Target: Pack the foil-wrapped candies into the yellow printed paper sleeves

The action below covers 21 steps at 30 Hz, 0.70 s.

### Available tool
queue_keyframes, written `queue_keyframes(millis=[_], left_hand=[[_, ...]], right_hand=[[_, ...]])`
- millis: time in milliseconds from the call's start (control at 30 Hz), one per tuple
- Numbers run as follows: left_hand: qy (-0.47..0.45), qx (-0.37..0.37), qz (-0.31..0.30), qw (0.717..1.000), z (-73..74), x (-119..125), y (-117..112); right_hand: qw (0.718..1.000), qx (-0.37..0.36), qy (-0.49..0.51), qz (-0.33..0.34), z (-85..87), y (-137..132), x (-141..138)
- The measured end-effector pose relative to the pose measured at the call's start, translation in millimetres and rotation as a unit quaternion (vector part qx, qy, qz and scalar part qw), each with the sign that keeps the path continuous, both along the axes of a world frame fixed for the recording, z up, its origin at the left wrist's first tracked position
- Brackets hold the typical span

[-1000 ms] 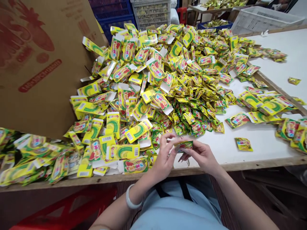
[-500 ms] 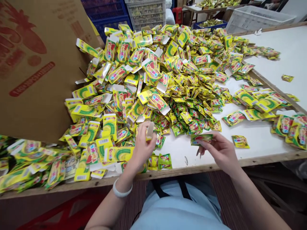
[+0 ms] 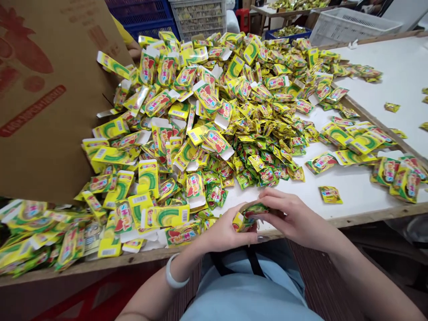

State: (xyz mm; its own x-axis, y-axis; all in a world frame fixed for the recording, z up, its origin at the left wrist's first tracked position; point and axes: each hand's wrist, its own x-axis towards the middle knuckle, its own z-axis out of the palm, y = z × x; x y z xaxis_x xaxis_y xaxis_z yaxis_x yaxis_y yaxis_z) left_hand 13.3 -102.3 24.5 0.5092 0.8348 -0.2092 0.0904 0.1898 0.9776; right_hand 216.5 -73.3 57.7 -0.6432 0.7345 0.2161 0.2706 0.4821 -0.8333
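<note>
Near the table's front edge my two hands meet. My left hand point(image 3: 225, 232) is closed around a small yellow candy box point(image 3: 238, 221), mostly covered by the fingers. My right hand point(image 3: 289, 216) pinches a green candy packet point(image 3: 254, 209) against the box's end; how far inside it sits is hidden. Just left of my left hand lies another fruit-printed box point(image 3: 195, 189), among a heap of similar open-flapped boxes point(image 3: 158, 102). Beyond my hands is a pile of loose shiny packets point(image 3: 267, 151). One single packet point(image 3: 330, 195) lies right of my right hand.
A large brown carton point(image 3: 60, 111) stands at the left, with part of another person's hand point(image 3: 134, 50) behind it. The white table point(image 3: 377, 96) has a wooden front edge point(image 3: 364, 211). Several boxes point(image 3: 396, 171) lie at the right. Plastic crates point(image 3: 200, 18) are stacked behind.
My left hand has moved right and nearer with a box from the heap. My right hand has brought the green packet left to it. The view has shifted slightly.
</note>
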Motion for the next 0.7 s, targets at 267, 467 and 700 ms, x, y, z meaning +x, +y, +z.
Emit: queue_keyframes(millis=[267,467,700], left_hand=[[-0.002,-0.002,-0.032,0.999,-7.6,6,-3],[-0.015,-0.071,-0.114,0.991,-4.5,1,-1],[-0.042,-0.059,-0.12,0.99,-11.3,10,-9]], right_hand=[[0.985,0.039,-0.164,0.022,8.5,-11,-5],[0.999,0.017,-0.01,0.031,2.9,-9,9],[0.985,-0.067,-0.044,0.155,-16.3,-23,17]])
